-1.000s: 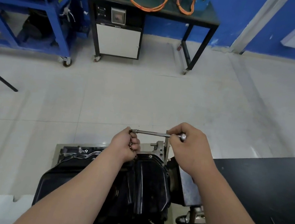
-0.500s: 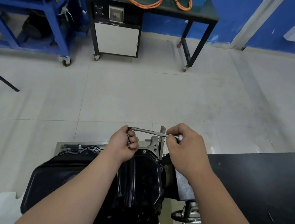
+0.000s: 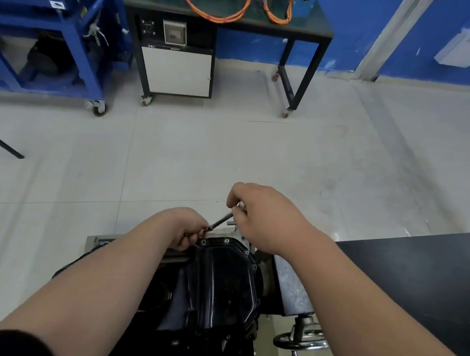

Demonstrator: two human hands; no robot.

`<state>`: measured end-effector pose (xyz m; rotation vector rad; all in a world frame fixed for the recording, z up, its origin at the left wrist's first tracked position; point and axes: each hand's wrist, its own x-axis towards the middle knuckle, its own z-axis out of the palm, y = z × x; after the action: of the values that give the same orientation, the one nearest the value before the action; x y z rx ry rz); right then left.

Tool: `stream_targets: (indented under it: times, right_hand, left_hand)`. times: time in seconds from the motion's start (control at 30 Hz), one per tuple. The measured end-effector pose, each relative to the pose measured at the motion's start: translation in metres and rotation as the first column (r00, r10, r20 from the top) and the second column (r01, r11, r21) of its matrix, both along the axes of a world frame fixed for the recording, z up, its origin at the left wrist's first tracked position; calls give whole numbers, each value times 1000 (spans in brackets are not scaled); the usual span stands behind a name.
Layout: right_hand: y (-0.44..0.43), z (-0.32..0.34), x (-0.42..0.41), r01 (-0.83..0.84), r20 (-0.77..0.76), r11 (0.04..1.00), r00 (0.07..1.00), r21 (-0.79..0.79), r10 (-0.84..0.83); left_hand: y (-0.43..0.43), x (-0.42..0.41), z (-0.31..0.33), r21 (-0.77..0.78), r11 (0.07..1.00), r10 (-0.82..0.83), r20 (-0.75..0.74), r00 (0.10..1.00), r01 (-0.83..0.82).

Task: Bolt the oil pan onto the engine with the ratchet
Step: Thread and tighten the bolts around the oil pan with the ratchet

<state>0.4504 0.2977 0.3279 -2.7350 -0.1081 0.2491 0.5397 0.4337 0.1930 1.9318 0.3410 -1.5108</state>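
Pale floor tiles (image 3: pixel 230 154) spread ahead of me. Since a second ago the slim steel ratchet (image 3: pixel 221 221) has swung from level to slanting away, so I judge one tightening stroke is made. My right grip (image 3: pixel 264 219) is closed round its handle. My left grip (image 3: pixel 190 228) pinches its head at the far rim of the glossy black, ribbed oil pan (image 3: pixel 222 281).

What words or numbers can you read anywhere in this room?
No text here can be read for sure.
Too blurred: the strip of print on the cabinet.
Too small: the white sticker on the blue cart.
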Motion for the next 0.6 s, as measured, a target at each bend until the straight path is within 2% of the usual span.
stream_targets:
  times: [0.1, 0.23, 0.43, 0.6]
  right_hand:
    - [11, -11, 14, -12, -23, 999, 1000, -30, 11]
    - [21, -28, 28, 23, -78, 998, 997, -58, -28]
    - [24, -55, 34, 83, -146, 992, 985, -90, -96]
    - [19, -66, 36, 111, -141, 990, 982, -85, -122]
  left_hand:
    - [-5, 15, -7, 119, 928, -355, -1, 935, 352]
    - [-12, 24, -24, 185, 829, -551, 119, 826, 527]
    - [-14, 21, -52, 180, 842, -537, 211, 817, 508]
    - [-12, 24, -55, 175, 866, -497, 209, 842, 468]
